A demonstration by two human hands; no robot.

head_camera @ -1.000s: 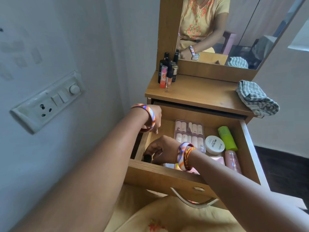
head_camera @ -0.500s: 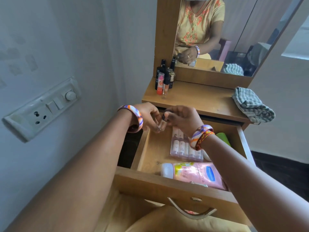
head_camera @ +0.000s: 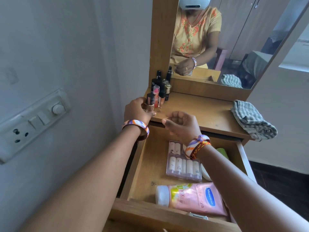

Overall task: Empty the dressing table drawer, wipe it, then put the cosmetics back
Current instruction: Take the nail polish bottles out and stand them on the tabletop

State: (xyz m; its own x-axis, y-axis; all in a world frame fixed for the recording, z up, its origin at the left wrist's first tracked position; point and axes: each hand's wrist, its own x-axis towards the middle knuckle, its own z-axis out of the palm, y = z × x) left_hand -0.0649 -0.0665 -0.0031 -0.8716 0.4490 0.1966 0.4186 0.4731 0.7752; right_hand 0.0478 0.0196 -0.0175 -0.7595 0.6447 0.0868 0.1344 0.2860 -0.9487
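The dressing table [head_camera: 200, 113] stands against the wall, its mirror [head_camera: 234, 39] above and its drawer [head_camera: 150, 164] pulled open below. A folded checked cloth [head_camera: 252, 122] lies on the right end of the tabletop. In the drawer, a pink lotion tube [head_camera: 192, 197] lies on its side along the front wall, and behind it sits a clear case of small bottles [head_camera: 183, 164]; a green item [head_camera: 223, 153] shows past the right wrist, too hidden to name. At the tabletop's back left corner stands a cluster of dark bottles and lipsticks [head_camera: 160, 89]. The left hand [head_camera: 138, 111] grips a small nail polish bottle [head_camera: 150, 104] upright at the tabletop's left edge, just beside that cluster. The right hand [head_camera: 181, 125] hovers above the table's front edge, fingers loosely curled, holding nothing.
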